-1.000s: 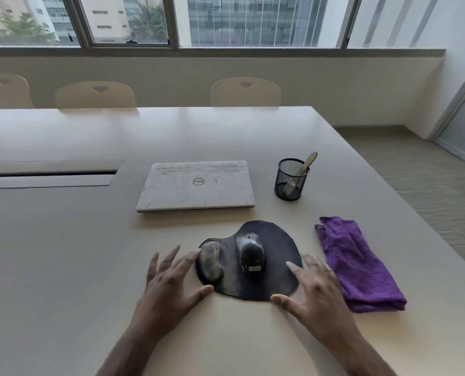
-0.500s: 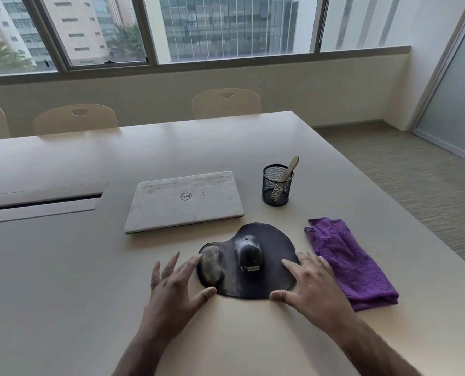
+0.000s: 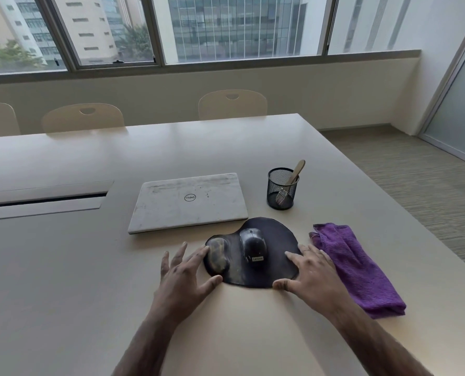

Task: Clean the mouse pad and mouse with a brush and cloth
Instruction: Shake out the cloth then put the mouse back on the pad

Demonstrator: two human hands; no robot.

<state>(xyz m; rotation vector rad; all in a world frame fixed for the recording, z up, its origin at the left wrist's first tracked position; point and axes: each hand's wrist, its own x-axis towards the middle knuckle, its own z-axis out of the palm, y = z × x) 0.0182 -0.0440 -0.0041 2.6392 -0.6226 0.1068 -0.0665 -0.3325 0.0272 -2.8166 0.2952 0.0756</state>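
The dark mouse pad [image 3: 274, 253] lies flat on the table [image 3: 63, 280], just near of the closed laptop [image 3: 189, 202], and its raised wrist rest [image 3: 217, 256] sits at its left end. The black mouse [image 3: 254, 246] stands on the pad's middle, its label toward me. My left hand [image 3: 184, 280] is at the pad's left edge, grip wide and holding nothing: the fingers are spread, the forefinger tip touches the wrist rest and the thumb reaches the pad's near left rim. My right hand [image 3: 314, 275] is at the pad's right edge, grip likewise wide and empty, with the forefinger laid on the pad's surface and the thumb at its near rim. Neither hand touches the mouse. Just right of my right hand the folded purple cloth [image 3: 361, 270] lies on the table, running from far left to near right. Beyond the pad, to the right of the laptop, a black mesh cup [image 3: 282, 189] holds the brush [image 3: 296, 170], whose pale handle leans out over the cup's rim to the right.
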